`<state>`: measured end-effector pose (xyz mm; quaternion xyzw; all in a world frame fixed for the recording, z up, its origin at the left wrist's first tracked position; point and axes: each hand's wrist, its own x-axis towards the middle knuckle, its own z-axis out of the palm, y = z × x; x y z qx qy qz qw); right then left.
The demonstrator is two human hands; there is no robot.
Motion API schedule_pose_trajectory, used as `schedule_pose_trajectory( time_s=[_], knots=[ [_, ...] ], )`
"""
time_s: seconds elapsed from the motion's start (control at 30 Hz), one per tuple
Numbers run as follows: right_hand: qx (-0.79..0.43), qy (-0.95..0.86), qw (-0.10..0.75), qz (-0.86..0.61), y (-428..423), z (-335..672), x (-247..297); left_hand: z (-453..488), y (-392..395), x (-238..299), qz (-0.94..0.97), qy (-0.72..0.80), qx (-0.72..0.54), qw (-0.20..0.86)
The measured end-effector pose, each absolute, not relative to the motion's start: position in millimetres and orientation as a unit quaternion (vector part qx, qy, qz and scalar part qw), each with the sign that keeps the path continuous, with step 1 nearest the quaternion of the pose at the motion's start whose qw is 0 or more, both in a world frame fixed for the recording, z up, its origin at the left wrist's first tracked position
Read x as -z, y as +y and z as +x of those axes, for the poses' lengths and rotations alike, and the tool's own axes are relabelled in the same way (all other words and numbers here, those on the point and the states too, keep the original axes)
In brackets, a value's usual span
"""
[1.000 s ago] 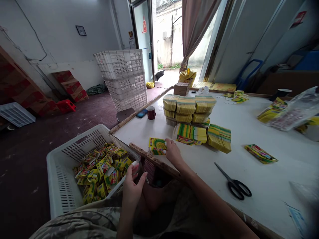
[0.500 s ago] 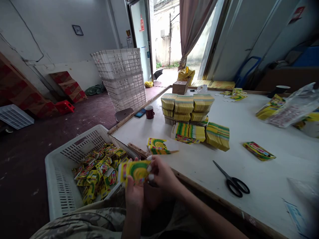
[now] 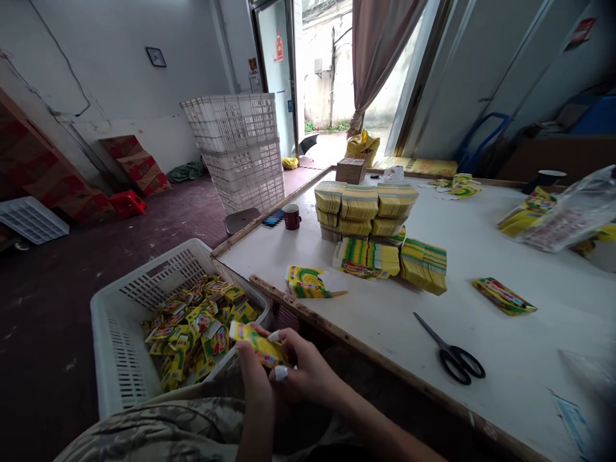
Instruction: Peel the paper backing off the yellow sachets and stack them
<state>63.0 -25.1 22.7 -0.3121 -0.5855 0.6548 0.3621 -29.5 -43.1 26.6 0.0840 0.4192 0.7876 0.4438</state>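
Note:
Between my two hands, in front of the table edge, is a small yellow-green printed carton (image 3: 260, 343), tilted. My left hand (image 3: 255, 372) grips its left end, thumb on the near side. My right hand (image 3: 303, 366) closes on its right end; white wraps show on its thumb and a finger. To the left, a white plastic crate (image 3: 108, 321) holds a heap of similar cartons (image 3: 202, 327). A few loose flat cartons (image 3: 308, 282) lie at the table edge just beyond my hands.
On the white table (image 3: 346, 314) are stacked bundles of flat cartons (image 3: 366, 208), black-handled scissors (image 3: 452, 353), a single carton (image 3: 503, 295), a dark red mug (image 3: 291, 217) and a cardboard box (image 3: 351, 170). Tall white crates (image 3: 235, 151) stand on the floor behind. A plastic bag (image 3: 572, 212) lies at right.
The carton has turned from showing its broad face to a slanted, narrower view. My right hand has moved slightly lower, its fingers now wrapped around the carton's right end.

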Motion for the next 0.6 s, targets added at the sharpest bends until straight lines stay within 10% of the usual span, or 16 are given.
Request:
schedule_pose_trajectory(
  time_s=[0.6],
  knots=[
    [-0.766, -0.409, 0.442, -0.224, -11, 82, -29, -25, -36, -9, 0.111, 0.436, -0.765, 0.462]
  ],
)
